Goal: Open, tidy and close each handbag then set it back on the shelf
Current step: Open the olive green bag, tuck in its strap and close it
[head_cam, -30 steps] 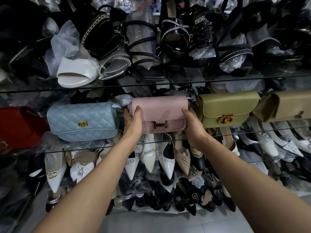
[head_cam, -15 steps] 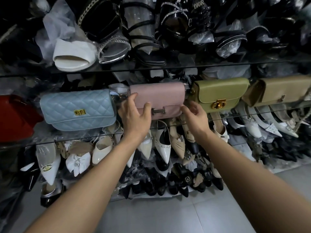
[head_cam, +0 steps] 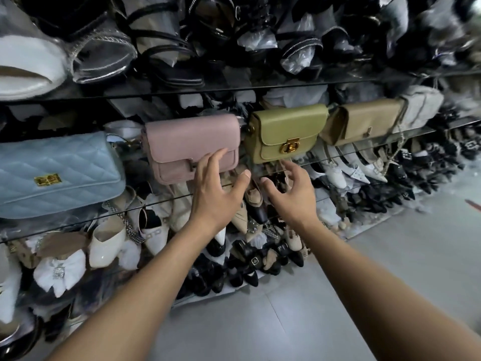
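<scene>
- On the middle glass shelf [head_cam: 447, 125], a pink handbag [head_cam: 187, 144] sits upright with its flap down, between a pale blue quilted bag [head_cam: 52, 175] on one side and a green bag [head_cam: 286, 131] on the other.
- The left hand [head_cam: 218, 196] is spread wide open with its fingers straight. Its fingertips lie over the lower right corner of the pink handbag's front, by the clasp. From where I stand I cannot tell whether they touch the leather, and they grip nothing.
- The right hand [head_cam: 289, 194] hangs just below the green bag, fingers loosely bent and apart, thumb pointing toward the left hand. It holds nothing and is not touching any bag.
- The green bag is closed, with a gold clasp [head_cam: 289, 147] at the front of its flap.
- Beyond it stands a tan bag [head_cam: 364, 123], and next to that a pale grey one [head_cam: 421, 105] with a chain hanging down.
- Dark strappy sandals [head_cam: 166, 48] crowd the shelf above. Cream and white pointed shoes [head_cam: 109, 243] fill the shelf below.
- Grey floor tiles [head_cam: 338, 295] show under both forearms.
</scene>
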